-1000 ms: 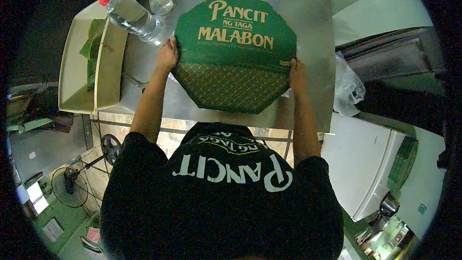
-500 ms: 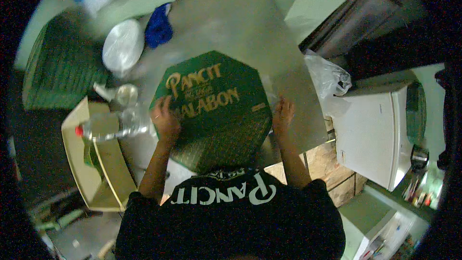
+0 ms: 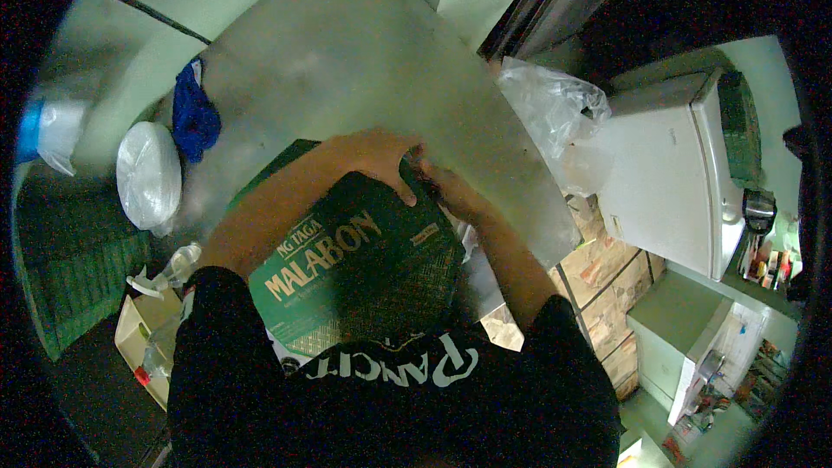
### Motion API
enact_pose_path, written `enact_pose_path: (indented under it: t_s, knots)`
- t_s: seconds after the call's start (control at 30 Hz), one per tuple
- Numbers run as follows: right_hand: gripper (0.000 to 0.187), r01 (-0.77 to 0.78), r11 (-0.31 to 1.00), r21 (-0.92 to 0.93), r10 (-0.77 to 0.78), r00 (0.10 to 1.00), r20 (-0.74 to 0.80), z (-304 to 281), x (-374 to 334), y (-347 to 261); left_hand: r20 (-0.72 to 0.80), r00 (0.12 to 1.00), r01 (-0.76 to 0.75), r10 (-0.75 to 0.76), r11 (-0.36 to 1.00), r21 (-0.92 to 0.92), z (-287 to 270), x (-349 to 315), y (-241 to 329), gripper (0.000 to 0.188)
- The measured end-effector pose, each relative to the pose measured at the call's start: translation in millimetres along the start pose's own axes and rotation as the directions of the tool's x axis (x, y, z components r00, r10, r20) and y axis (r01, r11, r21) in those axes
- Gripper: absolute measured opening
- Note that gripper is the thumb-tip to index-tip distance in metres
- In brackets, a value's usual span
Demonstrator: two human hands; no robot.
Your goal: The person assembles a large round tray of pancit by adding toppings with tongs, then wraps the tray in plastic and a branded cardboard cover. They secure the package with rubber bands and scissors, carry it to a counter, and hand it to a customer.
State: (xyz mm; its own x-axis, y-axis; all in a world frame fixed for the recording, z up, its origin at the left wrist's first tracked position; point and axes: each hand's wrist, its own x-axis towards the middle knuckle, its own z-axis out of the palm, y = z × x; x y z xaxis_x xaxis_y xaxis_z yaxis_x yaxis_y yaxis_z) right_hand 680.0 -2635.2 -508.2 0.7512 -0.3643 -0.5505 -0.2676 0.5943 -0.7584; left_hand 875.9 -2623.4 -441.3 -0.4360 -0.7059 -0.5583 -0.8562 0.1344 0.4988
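A green octagonal box (image 3: 347, 277) with light lettering lies on the metal table directly in front of me, its near edge close to my shirt. Across its far side reaches my left hand (image 3: 377, 160), thumb stretched down over the lid and apart from the fingers near the far right corner. Meeting it there is my right hand (image 3: 451, 191), its fingers bent and drawn together at the box's edge. Whatever those fingers pinch is too small and dark to make out. My left forearm hides part of the lid.
On the metal table (image 3: 347, 52), a blue cloth (image 3: 195, 113) and a white plastic-wrapped round stack (image 3: 149, 175) sit at the left. A cream box (image 3: 134, 329) holds a red-capped bottle. Clear plastic bags (image 3: 555, 104) hang by the white fridge (image 3: 663, 165) at right.
My left hand has moved from the box's left side across to its far right corner. The right hand has shifted inward to meet it. The view has turned.
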Motion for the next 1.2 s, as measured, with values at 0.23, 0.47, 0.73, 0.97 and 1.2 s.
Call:
enact_pose_path:
  t_s: [0.23, 0.47, 0.73, 0.97, 1.2]
  knots:
    - [0.046, 0.026, 0.988, -0.152, -0.091, 0.896, -0.435, -70.6, -94.4, 41.3, 0.055, 0.996, 0.067, -0.070, 0.996, 0.054, -1.3, 6.2, -7.2, 0.080]
    - [0.053, -0.071, 0.992, -0.107, 0.073, 0.997, 0.017, -45.5, -48.4, 70.5, 0.044, 0.999, 0.010, -0.013, 0.999, 0.048, 2.1, 3.9, -8.9, 0.081]
    - [0.024, -0.210, 0.835, -0.508, 0.367, 0.901, 0.231, -46.4, 34.1, 11.1, -0.069, 0.998, 0.002, -0.005, 0.999, -0.045, 9.5, -10.6, -10.5, 0.078]
    - [0.034, -0.069, 0.591, -0.803, 0.001, 0.996, -0.084, 22.6, -7.4, -38.9, 0.192, 0.964, 0.191, -0.184, 0.981, -0.019, 24.9, -22.2, -14.0, 0.083]
    - [0.042, 0.179, 0.696, -0.696, -0.361, 0.925, -0.123, 18.8, 20.4, 94.0, -0.396, 0.913, 0.141, -0.103, 0.988, 0.069, 79.3, -79.2, 18.8, 0.096]
